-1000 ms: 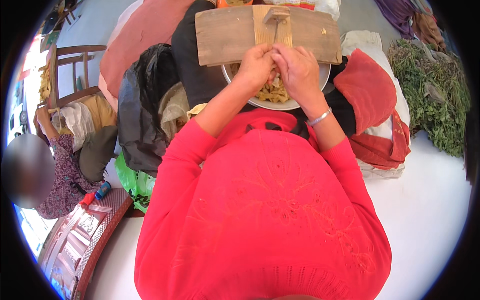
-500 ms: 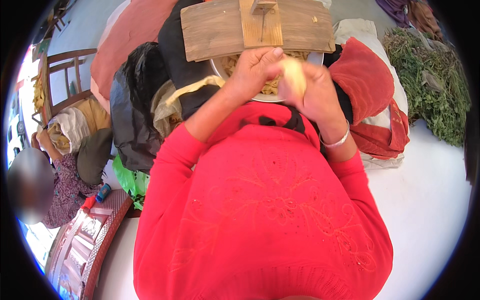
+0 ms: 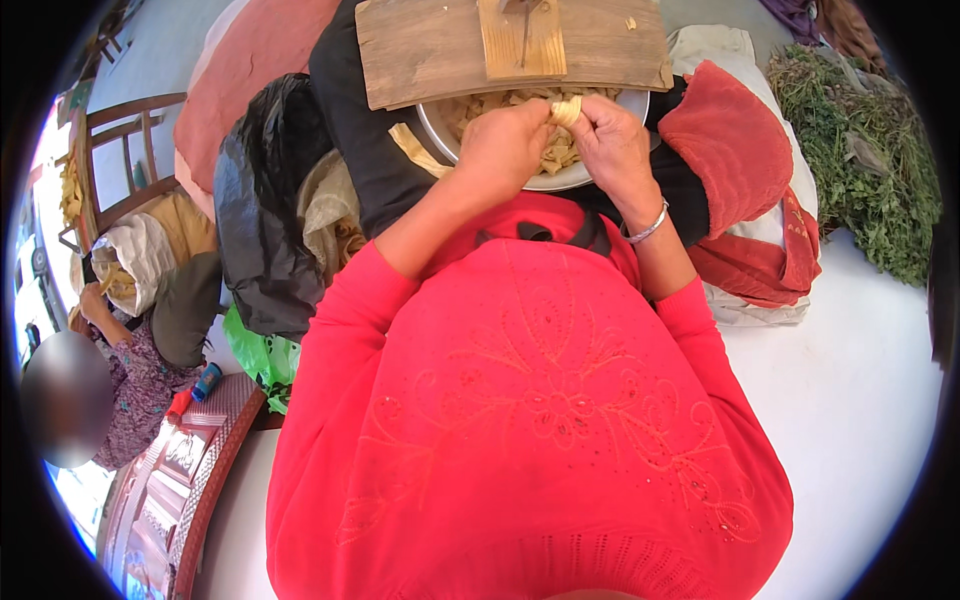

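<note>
Above the near part of a pale, round metal basin (image 3: pixel 562 182), both hands are closed and almost meet: the left hand (image 3: pixel 505 145) is curled with its fingertips at a folded pale-yellow strip (image 3: pixel 567 111), and the right hand (image 3: pixel 614 142) pinches that strip's other side between thumb and fingers. Another yellow length (image 3: pixel 417 152) juts out beyond the left forearm; whether it joins the folded piece cannot be told. Cut yellow pieces (image 3: pixel 560 157) lie in the basin. Across its far side rests a wooden board (image 3: pixel 430 50) bearing a paler wooden block (image 3: pixel 500 55). To the right, a red towel (image 3: pixel 725 150) lies near a white sack (image 3: pixel 712 48); pale marks on a red cloth (image 3: pixel 765 262) below are too small to read. Farther right is a heap of leafy green stalks (image 3: pixel 860 170). Leftward stand a black plastic bag (image 3: pixel 262 200) and, beyond, a seated person (image 3: pixel 150 400) beside a wooden chair (image 3: pixel 137 200).
</note>
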A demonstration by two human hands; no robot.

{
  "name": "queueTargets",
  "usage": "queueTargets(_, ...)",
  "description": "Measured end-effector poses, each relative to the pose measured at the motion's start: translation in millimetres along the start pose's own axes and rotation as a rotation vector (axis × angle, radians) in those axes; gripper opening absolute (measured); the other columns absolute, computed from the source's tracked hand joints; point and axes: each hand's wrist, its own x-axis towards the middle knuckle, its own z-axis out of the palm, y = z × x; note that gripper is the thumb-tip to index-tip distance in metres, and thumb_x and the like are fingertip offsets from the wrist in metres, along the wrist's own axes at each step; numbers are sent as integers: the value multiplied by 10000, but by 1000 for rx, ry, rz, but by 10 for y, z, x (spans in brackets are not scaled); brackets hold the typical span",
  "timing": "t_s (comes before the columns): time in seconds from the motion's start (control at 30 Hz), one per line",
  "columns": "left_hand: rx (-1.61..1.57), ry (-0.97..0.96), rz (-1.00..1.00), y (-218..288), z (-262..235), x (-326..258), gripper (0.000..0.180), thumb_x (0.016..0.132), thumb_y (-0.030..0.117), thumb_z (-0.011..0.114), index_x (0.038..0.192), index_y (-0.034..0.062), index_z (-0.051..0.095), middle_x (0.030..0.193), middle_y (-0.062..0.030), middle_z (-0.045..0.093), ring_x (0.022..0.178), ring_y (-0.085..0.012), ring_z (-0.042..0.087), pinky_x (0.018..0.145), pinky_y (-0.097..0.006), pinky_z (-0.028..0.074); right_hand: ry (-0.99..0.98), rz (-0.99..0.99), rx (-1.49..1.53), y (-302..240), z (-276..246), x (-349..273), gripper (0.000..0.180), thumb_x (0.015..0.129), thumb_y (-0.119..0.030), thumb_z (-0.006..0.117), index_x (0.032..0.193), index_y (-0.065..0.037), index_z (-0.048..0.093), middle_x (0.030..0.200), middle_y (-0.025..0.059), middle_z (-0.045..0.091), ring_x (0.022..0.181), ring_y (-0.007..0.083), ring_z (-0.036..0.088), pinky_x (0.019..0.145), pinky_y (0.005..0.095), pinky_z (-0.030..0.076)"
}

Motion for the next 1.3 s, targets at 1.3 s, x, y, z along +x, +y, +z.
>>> queueTargets(1.3, -364, -178, -161, -120, -449, -22, 234, 939, 245, 545, 877, 27, 602, 607, 1, 493, 577, -78, 479, 533, -253, 386, -602, 209, 498, -60, -388, 397, 213, 888, -228, 601, 921, -28, 665, 841, 48, 643, 716, 69, 570, 617, 226, 461)
